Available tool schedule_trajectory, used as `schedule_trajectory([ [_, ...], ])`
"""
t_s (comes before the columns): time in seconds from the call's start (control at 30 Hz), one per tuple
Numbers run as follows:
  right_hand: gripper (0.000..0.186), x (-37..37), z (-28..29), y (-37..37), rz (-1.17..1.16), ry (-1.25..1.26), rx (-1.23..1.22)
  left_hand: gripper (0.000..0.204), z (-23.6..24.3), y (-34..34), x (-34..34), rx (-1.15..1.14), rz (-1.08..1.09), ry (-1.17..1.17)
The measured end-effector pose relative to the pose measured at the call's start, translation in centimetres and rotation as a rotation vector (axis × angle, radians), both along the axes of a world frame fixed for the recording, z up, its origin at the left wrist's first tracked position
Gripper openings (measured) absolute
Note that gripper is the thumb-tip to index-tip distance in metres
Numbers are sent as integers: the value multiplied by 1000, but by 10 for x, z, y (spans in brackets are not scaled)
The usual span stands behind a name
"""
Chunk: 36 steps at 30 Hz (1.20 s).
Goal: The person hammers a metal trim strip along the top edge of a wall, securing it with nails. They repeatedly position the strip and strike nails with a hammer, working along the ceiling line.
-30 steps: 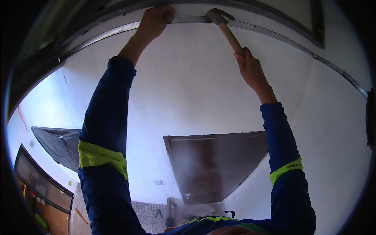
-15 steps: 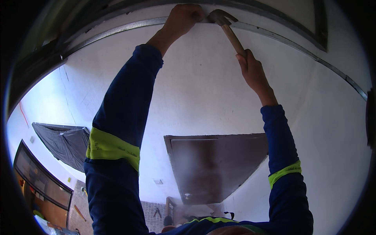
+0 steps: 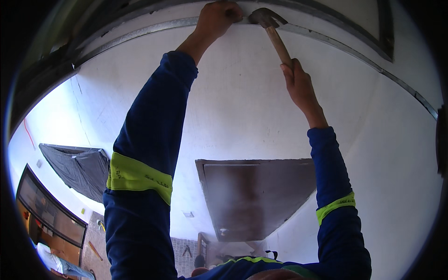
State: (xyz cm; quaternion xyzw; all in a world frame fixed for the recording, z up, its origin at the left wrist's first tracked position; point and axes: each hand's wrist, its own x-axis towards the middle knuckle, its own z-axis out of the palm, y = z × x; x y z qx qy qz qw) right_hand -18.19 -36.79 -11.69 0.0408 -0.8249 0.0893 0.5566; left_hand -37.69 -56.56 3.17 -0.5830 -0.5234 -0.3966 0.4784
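Both my arms reach up to a thin metal channel [image 3: 154, 29] that runs along the top of a white wall [image 3: 228, 112]. My right hand [image 3: 301, 88] is wrapped round the wooden handle of a claw hammer [image 3: 278, 45]. The hammer's dark head is close to the channel, just right of my left hand [image 3: 214, 21]. That left hand is closed against the wall by the channel, its fingers curled together. Whatever they may pinch is hidden or too small to make out.
Dark framing [image 3: 345, 29] borders the ceiling above. Below are a brown door [image 3: 254, 200], a dark-covered opening [image 3: 77, 168] and a glazed frame [image 3: 51, 214]. Pliers [image 3: 187, 250] and a wooden-handled tool [image 3: 95, 250] lie on the floor. Another person [image 3: 60, 263] is at lower left.
The hammer head has shifted slightly right, while my left hand has risen a little. My left sleeve has moved slightly right. The other person now shows more fully at lower left.
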Motion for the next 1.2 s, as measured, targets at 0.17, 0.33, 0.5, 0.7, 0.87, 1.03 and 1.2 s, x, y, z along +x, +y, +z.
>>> schedule_trajectory([
  [0.17,32,1,0,0,-16,-30,-41,6,-2,0,2,11,-100,-50],
  [0.33,39,-1,-2,1,-14,1,-54,5,-3,1,2,4,-164,-103],
  [0.5,37,-2,-3,5,-31,4,-21,6,-2,1,3,56,55,74],
  [0.7,36,2,-5,-2,-57,89,45,7,-2,5,2,26,-43,-36],
  [0.87,28,9,-3,-16,-37,95,28,7,-1,8,-1,82,5,64],
  [1.03,21,11,-2,-24,-46,80,30,6,-3,8,1,117,71,83],
  [1.2,19,9,-3,-26,-96,139,127,8,-3,6,2,82,-9,39],
])
